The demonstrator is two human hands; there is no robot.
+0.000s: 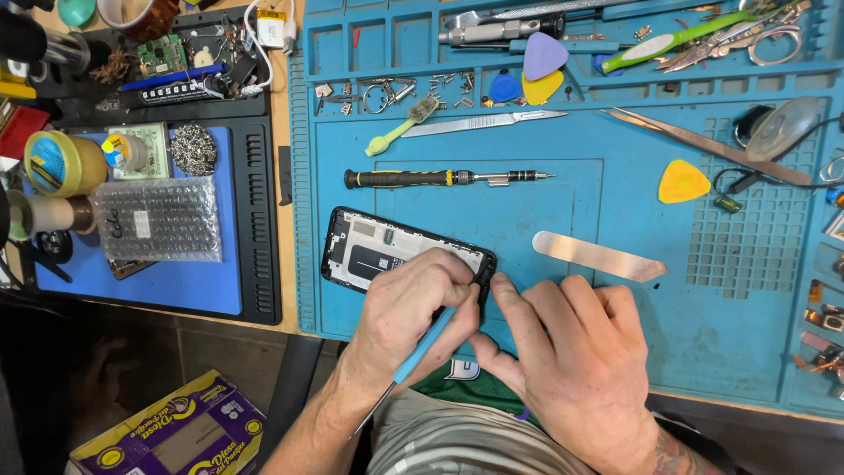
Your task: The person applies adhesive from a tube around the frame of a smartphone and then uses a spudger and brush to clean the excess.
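Observation:
An opened black phone (pixel 374 249) lies tilted on the blue work mat (pixel 703 290), its inner frame and parts showing. My left hand (pixel 413 308) is shut on a thin tool with a light blue handle (pixel 424 346), its tip at the phone's right end. My right hand (pixel 571 352) rests beside it, index finger pressing the phone's right edge near the corner. Both hands cover the phone's lower right part.
On the mat lie a black and yellow screwdriver (pixel 440 178), a flat metal spudger (pixel 598 256), a scalpel-like blade (pixel 483 122), long tweezers (pixel 703 145), and yellow pick (pixel 683 182). A bubble-wrap bag (pixel 158 218) and tape rolls (pixel 61 163) sit left. A purple box (pixel 176 431) is below.

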